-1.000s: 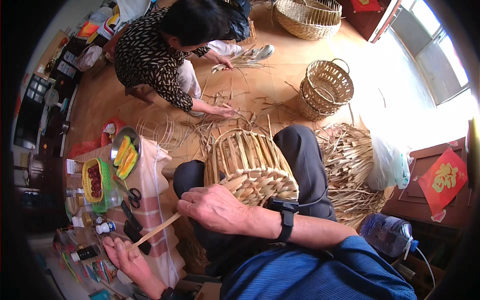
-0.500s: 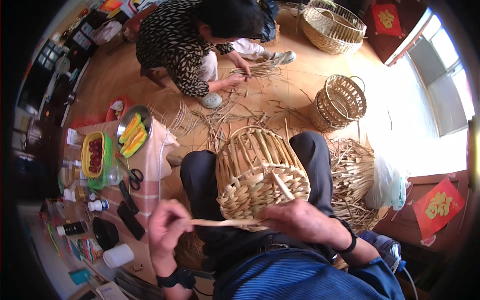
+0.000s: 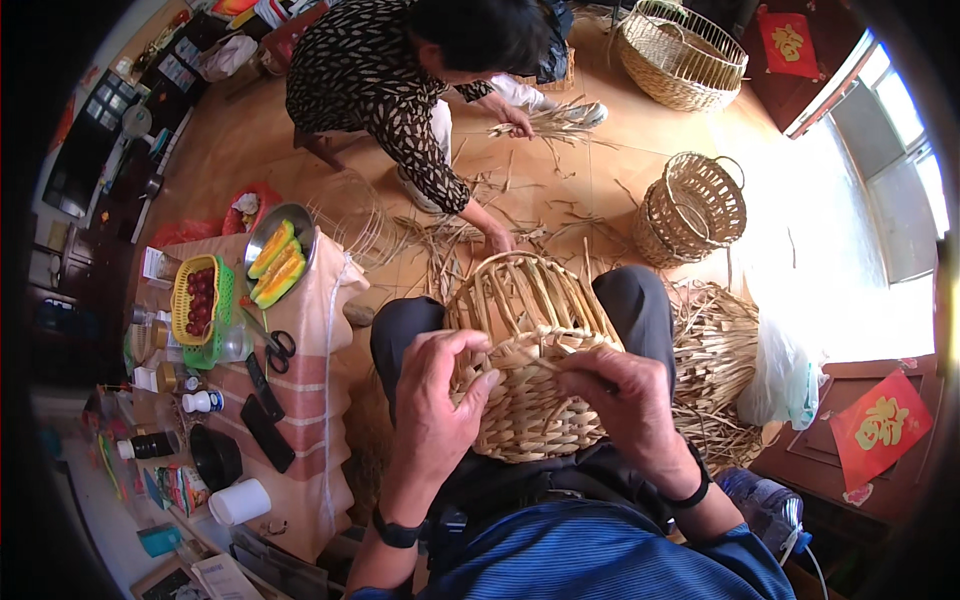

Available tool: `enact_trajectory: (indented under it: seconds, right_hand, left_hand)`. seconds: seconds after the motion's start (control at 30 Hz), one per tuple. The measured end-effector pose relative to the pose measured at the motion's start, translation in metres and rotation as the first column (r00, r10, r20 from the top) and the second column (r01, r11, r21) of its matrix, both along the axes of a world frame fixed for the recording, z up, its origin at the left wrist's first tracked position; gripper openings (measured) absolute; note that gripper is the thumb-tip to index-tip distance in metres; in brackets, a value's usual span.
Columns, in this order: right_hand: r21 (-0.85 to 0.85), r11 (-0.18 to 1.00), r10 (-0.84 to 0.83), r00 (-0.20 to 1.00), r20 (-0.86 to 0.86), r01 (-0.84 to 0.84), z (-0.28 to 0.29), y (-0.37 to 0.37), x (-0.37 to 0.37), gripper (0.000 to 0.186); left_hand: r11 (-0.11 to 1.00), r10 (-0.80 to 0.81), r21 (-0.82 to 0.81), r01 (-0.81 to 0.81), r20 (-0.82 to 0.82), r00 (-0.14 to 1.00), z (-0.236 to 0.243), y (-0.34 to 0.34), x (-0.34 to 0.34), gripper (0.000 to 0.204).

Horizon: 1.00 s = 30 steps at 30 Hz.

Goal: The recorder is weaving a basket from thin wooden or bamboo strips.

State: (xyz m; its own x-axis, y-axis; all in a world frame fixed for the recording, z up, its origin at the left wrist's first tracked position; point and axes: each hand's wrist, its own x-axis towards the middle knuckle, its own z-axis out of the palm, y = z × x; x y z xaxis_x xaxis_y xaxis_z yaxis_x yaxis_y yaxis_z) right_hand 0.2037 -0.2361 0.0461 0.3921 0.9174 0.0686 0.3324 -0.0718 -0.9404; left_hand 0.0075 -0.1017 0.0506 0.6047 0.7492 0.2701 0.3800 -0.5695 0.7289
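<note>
A half-woven straw basket [image 3: 528, 432] sits in my lap between my knees. Its woven part faces me, and bare upright stakes [image 3: 525, 295] stretch away to a hoop at the far end. At the left of the woven edge is my left hand [image 3: 435, 398], thumb and forefinger apart, its fingertips close to or against the weave. My right hand [image 3: 632, 402] is closed at the right of that edge, pinching a straw strand [image 3: 545, 362] that runs to the weave. Part of the strand is hidden by the fingers.
Facing me, a person [image 3: 385, 95] bends over loose straw on the floor. Two baskets [image 3: 690, 210] [image 3: 683, 55] stand beyond, with a straw bundle [image 3: 715, 345] by my right knee. On the left table [image 3: 300, 400] lie scissors [image 3: 280, 350], a fruit basket [image 3: 200, 300] and a bowl [image 3: 280, 240].
My left hand has moved up and right from the strand's free end to the basket edge. The right hand rose to that edge. The other person's arm reached down toward the floor straw.
</note>
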Motion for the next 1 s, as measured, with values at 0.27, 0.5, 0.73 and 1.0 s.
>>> enact_trajectory:
  seconds: [0.27, 0.5, 0.73, 1.0]
  right_hand:
    - [-0.134, 0.99, -0.03, 0.988, 0.149, 0.051, 0.02, -0.002, 0.019, 0.013]
    - [-0.306, 0.949, 0.104, 0.993, 0.061, -0.08, 0.038, 0.024, 0.021, 0.013]
    - [-0.266, 0.95, 0.195, 0.976, 0.101, -0.162, 0.038, 0.046, 0.032, 0.018]
    - [-0.165, 0.982, 0.147, 0.929, 0.338, -0.096, 0.026, 0.042, 0.021, 0.016]
  left_hand:
    - [0.986, -0.162, 0.028, 0.164, -0.048, 0.986, -0.011, 0.02, 0.017, 0.045]
    - [0.981, -0.183, -0.079, 0.178, -0.06, 0.981, -0.017, 0.022, 0.016, 0.049]
    - [0.947, -0.203, -0.262, 0.187, -0.037, 0.978, -0.015, 0.03, 0.014, 0.046]
    - [0.838, -0.447, -0.336, 0.43, 0.03, 0.894, -0.009, 0.053, 0.01, 0.045]
